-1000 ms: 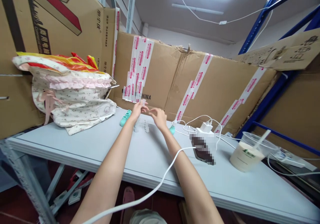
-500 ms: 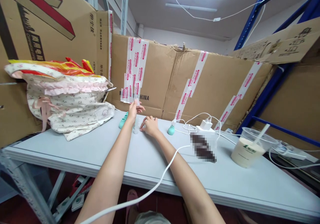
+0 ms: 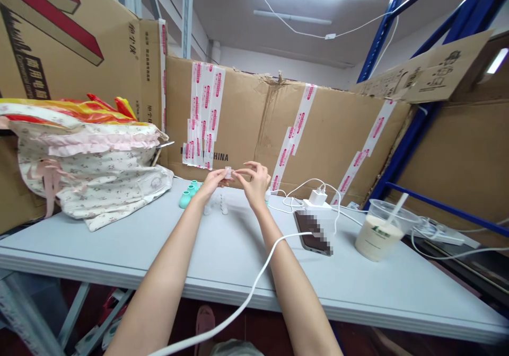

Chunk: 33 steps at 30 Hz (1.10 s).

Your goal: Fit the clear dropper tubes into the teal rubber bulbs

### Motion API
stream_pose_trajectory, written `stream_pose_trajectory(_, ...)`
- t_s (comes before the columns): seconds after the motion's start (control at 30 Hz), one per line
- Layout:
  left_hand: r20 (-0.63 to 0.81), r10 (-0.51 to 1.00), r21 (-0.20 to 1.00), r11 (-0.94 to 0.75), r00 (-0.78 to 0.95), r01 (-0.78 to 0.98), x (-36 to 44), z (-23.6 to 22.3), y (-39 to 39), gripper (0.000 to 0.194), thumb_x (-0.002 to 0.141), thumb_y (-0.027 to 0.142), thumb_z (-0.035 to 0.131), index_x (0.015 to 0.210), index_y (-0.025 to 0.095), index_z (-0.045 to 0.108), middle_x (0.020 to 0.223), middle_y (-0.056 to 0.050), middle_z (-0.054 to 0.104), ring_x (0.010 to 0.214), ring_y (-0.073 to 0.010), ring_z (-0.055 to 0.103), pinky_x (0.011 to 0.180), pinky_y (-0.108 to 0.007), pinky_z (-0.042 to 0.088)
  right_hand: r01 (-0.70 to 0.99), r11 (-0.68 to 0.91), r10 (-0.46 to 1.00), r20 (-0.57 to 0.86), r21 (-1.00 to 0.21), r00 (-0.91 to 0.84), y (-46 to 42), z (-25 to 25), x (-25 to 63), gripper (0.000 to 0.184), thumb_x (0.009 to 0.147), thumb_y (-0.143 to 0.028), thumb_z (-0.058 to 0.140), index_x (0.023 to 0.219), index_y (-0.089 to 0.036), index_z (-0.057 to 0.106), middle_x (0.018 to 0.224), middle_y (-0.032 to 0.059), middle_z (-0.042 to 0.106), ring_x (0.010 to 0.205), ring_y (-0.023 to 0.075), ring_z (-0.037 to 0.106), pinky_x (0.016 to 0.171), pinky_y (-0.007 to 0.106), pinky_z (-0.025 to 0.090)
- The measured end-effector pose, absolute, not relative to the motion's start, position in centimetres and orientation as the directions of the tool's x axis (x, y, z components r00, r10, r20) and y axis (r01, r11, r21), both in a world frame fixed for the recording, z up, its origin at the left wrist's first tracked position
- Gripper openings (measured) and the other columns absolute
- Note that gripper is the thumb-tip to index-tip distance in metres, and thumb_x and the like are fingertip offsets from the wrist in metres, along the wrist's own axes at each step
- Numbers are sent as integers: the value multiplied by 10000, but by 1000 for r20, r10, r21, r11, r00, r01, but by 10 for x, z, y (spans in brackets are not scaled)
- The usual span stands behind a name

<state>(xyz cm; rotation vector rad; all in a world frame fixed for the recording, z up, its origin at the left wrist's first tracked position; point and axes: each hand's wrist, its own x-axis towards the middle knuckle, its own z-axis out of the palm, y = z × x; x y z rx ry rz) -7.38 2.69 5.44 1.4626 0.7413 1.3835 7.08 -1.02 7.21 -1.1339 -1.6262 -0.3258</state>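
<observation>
Held above the table, a small clear plastic piece point(image 3: 228, 172) sits between my two hands. My left hand point(image 3: 214, 181) pinches it from the left. From the right, my right hand point(image 3: 255, 182) has its thumb and index finger closed at the piece's other end, with the remaining fingers raised. Under the hands, more clear plastic pieces point(image 3: 224, 205) stand on the table. Several teal rubber bulbs point(image 3: 185, 199) are grouped left of my left hand. A white-tipped piece point(image 3: 268, 194) shows partly behind my right wrist.
A floral cloth bag point(image 3: 99, 170) lies at the left of the grey table point(image 3: 139, 239). On the right are a phone point(image 3: 312, 234), a white charger point(image 3: 318, 196) with cables, and a drink cup point(image 3: 377, 237). A white cable point(image 3: 254, 287) crosses before my right forearm. Cardboard point(image 3: 238, 112) walls the back.
My right hand has risen from the tabletop to meet my left hand at the clear piece. My left hand has brought the piece lower. The camera view has shifted slightly.
</observation>
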Motion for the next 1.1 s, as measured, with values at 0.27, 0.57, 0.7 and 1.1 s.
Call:
stream_pose_trajectory(0.27, 381, 889, 924, -353, 255, -149, -66, 53, 25, 394, 699, 478, 590, 899, 143, 648, 684, -57, 653, 559, -112, 534, 552, -223, 383, 786, 513, 541, 841, -344, 15, -15, 72, 74, 169, 798, -380, 544, 804, -279, 679, 1076, 17, 551, 1046, 217, 389, 894, 391, 188)
stream_pose_trajectory(0.57, 360, 894, 933, -343, 268, -111, -62, 54, 23, 440, 706, 544, 545, 812, 128, 640, 647, -66, 633, 547, -122, 523, 555, -236, 387, 810, 516, 561, 825, -277, -75, -19, 73, 75, 180, 839, -318, 492, 824, -278, 667, 1070, 24, 564, 1059, 230, 375, 918, 425, 150)
stream_pose_trajectory(0.7, 384, 874, 922, -379, 299, -77, -63, 53, 22, 472, 719, 573, 512, 817, 128, 639, 670, -64, 623, 560, -115, 514, 571, -234, 391, 818, 523, 543, 833, -237, -106, -20, 73, 75, 169, 835, -320, 500, 824, -270, 662, 1064, 18, 573, 1051, 223, 382, 920, 416, 152)
stream_pose_trajectory(1.1, 350, 889, 931, -297, 294, -210, -68, 53, 26, 390, 743, 498, 508, 773, 127, 622, 665, -44, 593, 585, -111, 517, 609, -232, 413, 781, 537, 587, 806, -320, -73, -12, 68, 77, 192, 796, -352, 550, 957, -293, 637, 1060, 16, 577, 1033, 205, 420, 898, 361, 223)
